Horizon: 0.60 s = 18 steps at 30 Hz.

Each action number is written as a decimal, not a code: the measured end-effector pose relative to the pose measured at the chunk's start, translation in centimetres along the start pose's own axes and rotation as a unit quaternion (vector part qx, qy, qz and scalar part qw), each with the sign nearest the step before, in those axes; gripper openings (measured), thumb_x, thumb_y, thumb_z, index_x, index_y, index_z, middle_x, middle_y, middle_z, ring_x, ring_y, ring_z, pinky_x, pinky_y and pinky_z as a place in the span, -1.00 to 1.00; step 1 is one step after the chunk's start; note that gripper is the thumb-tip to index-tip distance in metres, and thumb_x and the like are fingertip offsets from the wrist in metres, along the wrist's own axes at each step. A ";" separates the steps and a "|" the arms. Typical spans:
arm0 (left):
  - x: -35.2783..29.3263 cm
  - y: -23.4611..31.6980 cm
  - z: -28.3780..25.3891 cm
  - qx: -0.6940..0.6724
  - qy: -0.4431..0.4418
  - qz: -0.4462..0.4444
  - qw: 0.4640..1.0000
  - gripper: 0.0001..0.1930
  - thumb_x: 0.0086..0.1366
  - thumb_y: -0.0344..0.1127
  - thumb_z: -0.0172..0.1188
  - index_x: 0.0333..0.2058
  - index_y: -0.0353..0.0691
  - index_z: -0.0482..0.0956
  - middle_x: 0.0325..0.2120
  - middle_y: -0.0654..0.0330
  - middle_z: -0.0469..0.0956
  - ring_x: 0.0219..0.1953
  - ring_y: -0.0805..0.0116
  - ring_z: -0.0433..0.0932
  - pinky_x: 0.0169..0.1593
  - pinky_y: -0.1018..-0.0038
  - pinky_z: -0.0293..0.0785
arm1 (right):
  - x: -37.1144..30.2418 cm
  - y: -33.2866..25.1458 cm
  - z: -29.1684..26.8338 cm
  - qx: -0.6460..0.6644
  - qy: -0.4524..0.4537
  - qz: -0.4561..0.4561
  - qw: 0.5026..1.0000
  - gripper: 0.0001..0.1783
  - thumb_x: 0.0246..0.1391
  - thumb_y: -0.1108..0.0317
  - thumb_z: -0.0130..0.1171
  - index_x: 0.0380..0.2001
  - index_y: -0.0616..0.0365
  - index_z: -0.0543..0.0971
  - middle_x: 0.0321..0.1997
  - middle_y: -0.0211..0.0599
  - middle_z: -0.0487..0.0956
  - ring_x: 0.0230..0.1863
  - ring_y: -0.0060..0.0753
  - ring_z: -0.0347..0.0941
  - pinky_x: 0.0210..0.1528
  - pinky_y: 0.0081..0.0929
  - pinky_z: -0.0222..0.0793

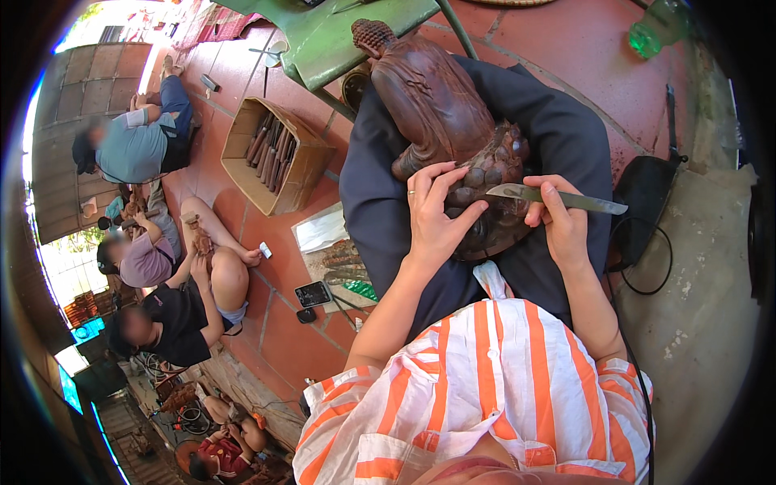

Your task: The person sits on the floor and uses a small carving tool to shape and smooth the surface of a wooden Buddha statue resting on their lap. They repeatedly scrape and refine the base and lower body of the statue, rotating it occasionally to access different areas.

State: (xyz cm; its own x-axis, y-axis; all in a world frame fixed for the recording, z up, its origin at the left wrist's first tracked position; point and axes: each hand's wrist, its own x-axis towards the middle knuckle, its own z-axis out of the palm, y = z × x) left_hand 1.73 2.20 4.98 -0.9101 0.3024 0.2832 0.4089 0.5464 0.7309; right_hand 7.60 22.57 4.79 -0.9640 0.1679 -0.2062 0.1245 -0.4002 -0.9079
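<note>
Across my lap lies a dark brown carved wooden statue, a robed seated figure with a curled-hair head at the far left and a knobbly base toward me. My left hand rests on that base, fingers stretched and thumb apart. In my right hand, thumb and fingers pinch a long narrow knife. Its grey blade points left, with the tip over the base close to my left thumb. Whether the edge touches the wood I cannot tell. My fingers hide part of the blade's middle.
On the left a cardboard box holds several carving tools. A green chair stands beyond the statue. A phone lies on the tiles, and a black bag with a cable sits at right. Several people sit along the left, some handling carvings.
</note>
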 end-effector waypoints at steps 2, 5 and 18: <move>0.0 0.1 0.3 -0.002 0.012 -0.005 1.000 -0.48 -0.06 -0.33 0.52 -0.06 -0.20 0.60 -0.04 0.14 0.49 0.06 0.11 0.38 0.15 0.27 0.29 | 0.0 0.0 -0.1 0.012 0.004 0.002 1.000 -0.68 0.39 0.21 0.01 -0.15 0.28 0.59 -0.54 -0.42 0.55 -0.52 -0.69 0.44 -0.41 -0.70 0.30; 0.0 0.1 0.5 0.001 0.020 -0.004 1.000 -0.50 -0.05 -0.29 0.52 -0.08 -0.19 0.60 -0.05 0.14 0.49 0.05 0.11 0.38 0.14 0.25 0.27 | 0.1 0.2 -0.1 0.025 0.013 0.002 1.000 -0.71 0.38 0.22 0.03 -0.22 0.25 0.58 -0.55 -0.42 0.55 -0.52 -0.69 0.44 -0.42 -0.71 0.30; 0.0 0.0 0.0 0.007 -0.001 0.009 1.000 -0.51 -0.01 -0.37 0.48 -0.04 -0.22 0.59 -0.02 0.11 0.49 0.05 0.12 0.38 0.14 0.30 0.31 | 0.2 0.3 -0.1 0.036 0.021 0.001 0.999 -0.71 0.39 0.22 -0.01 -0.28 0.21 0.56 -0.57 -0.42 0.54 -0.55 -0.71 0.43 -0.47 -0.73 0.27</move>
State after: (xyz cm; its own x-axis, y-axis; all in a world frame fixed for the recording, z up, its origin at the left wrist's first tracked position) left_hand 1.73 2.17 4.98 -0.9029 0.3126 0.2949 0.4254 0.5524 0.7169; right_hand 7.44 22.61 4.45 -0.9528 0.2040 -0.2248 0.1078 -0.4650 -0.8787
